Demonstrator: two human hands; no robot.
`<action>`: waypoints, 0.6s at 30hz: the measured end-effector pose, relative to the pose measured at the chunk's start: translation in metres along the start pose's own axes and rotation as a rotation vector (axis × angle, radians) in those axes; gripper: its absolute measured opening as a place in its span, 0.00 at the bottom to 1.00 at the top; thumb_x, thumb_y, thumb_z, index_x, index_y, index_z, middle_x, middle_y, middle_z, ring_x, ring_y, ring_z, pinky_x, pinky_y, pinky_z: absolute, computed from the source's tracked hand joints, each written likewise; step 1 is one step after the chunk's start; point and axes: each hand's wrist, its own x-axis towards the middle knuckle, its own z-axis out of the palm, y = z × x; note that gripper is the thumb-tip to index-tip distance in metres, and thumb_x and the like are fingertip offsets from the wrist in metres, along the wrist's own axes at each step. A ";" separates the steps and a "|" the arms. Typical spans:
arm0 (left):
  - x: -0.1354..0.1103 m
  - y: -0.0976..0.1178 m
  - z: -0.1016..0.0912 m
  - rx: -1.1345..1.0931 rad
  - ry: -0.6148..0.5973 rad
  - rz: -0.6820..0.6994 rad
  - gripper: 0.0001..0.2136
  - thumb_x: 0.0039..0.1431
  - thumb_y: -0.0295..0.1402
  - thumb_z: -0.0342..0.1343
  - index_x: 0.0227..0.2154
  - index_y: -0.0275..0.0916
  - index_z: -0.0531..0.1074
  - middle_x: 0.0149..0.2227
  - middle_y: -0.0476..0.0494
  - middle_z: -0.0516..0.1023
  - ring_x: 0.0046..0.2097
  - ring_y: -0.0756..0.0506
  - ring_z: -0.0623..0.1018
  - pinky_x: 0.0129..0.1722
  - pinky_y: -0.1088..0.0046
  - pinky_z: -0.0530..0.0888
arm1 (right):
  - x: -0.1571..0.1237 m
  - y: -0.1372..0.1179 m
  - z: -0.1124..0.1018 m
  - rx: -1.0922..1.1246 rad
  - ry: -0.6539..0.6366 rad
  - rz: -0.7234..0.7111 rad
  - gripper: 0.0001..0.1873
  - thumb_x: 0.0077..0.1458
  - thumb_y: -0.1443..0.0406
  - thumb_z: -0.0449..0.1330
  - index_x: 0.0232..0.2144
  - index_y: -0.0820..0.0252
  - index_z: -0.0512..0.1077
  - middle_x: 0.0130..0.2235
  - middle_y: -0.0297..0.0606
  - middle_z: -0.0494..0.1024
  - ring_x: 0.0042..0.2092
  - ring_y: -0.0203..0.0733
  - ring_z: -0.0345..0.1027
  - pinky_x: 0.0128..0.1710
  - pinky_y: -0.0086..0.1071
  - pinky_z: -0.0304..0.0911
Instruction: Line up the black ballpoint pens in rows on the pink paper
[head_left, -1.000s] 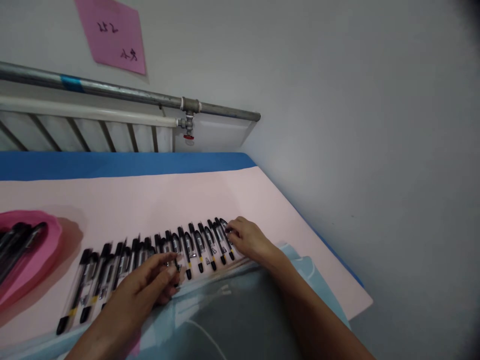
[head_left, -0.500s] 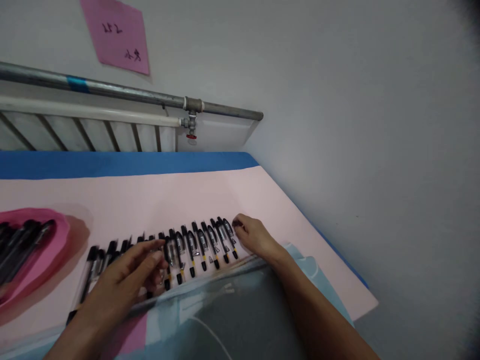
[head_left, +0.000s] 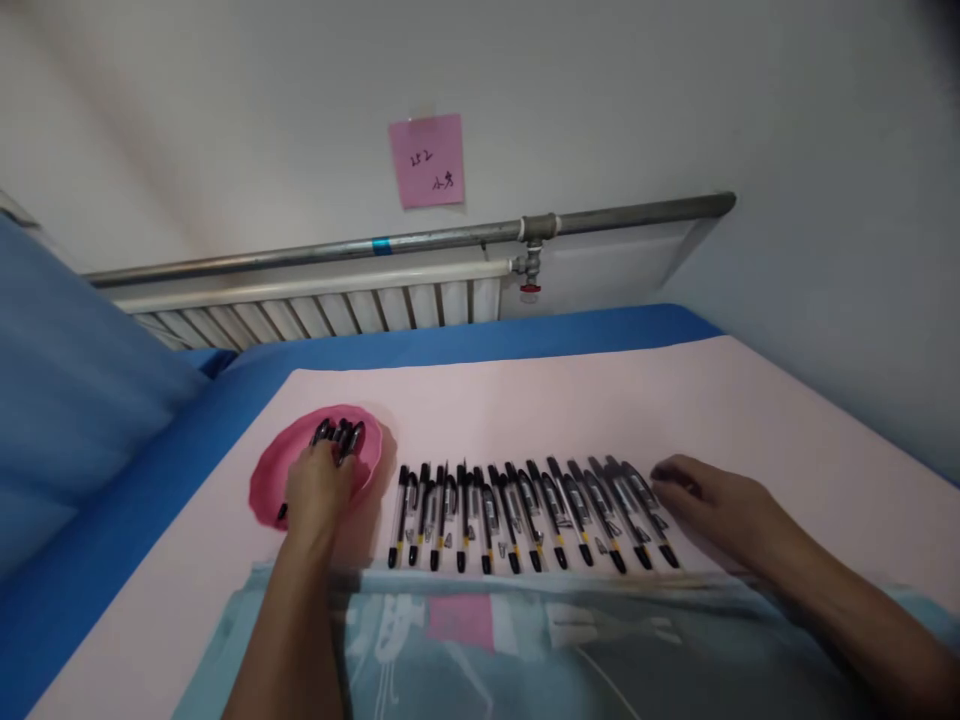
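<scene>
My left hand (head_left: 319, 490) is down in a pink scalloped plate (head_left: 268, 465), its fingers bent over a bunch of black-capped pens (head_left: 345, 435). The hand hides its fingertips and part of the bunch. On the pale pink sheet lies a slanted row of clear-barrelled pens (head_left: 514, 510), with black caps and small clips among them. Just past the row's right end, my right hand (head_left: 705, 490) rests with curled fingers, close to the last pen's top. Whether something small is in those fingers, I cannot make out.
Light-blue patterned cloth (head_left: 420, 640) lies along the near edge. Behind the sheet run a blue surface (head_left: 450, 345), a white radiator (head_left: 337, 310) and a metal pipe (head_left: 450, 238). A pink note (head_left: 427, 160) is taped to the wall. Blue fabric (head_left: 82, 390) hangs at left.
My left hand has gone from above the row to the pens in the pink plate. My right hand stays by the row's right end. The view has swung left, showing the whole plate.
</scene>
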 end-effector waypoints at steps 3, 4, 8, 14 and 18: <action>0.003 0.003 0.006 0.112 -0.025 0.014 0.17 0.49 0.40 0.49 0.38 0.35 0.73 0.40 0.30 0.75 0.38 0.34 0.74 0.33 0.62 0.67 | 0.001 0.000 0.000 0.002 -0.002 0.001 0.08 0.44 0.60 0.50 0.25 0.54 0.68 0.25 0.36 0.75 0.26 0.42 0.67 0.27 0.33 0.59; 0.003 0.005 0.007 0.144 -0.031 0.008 0.18 0.48 0.40 0.49 0.38 0.34 0.72 0.41 0.28 0.75 0.39 0.33 0.74 0.32 0.62 0.67 | 0.001 0.000 0.000 0.005 -0.006 0.000 0.09 0.44 0.60 0.50 0.25 0.54 0.68 0.25 0.36 0.75 0.26 0.42 0.67 0.27 0.34 0.59; 0.005 0.010 0.009 0.182 -0.070 -0.040 0.18 0.49 0.38 0.47 0.38 0.31 0.72 0.40 0.23 0.74 0.39 0.30 0.74 0.31 0.59 0.67 | 0.001 0.002 0.003 0.018 -0.010 -0.001 0.09 0.45 0.60 0.50 0.26 0.54 0.69 0.26 0.36 0.75 0.27 0.42 0.67 0.28 0.34 0.59; 0.002 0.014 -0.003 0.001 0.044 -0.008 0.16 0.53 0.37 0.44 0.34 0.30 0.71 0.36 0.25 0.75 0.39 0.32 0.74 0.33 0.60 0.66 | -0.002 -0.004 -0.002 0.096 0.101 -0.025 0.09 0.44 0.60 0.51 0.25 0.56 0.69 0.25 0.36 0.75 0.27 0.42 0.67 0.27 0.33 0.59; -0.042 0.050 -0.009 -0.610 0.079 0.091 0.13 0.56 0.41 0.44 0.36 0.38 0.66 0.29 0.44 0.73 0.31 0.46 0.73 0.30 0.71 0.67 | -0.018 -0.030 -0.007 0.334 0.229 -0.058 0.11 0.46 0.58 0.53 0.28 0.59 0.70 0.29 0.38 0.74 0.30 0.41 0.67 0.30 0.33 0.60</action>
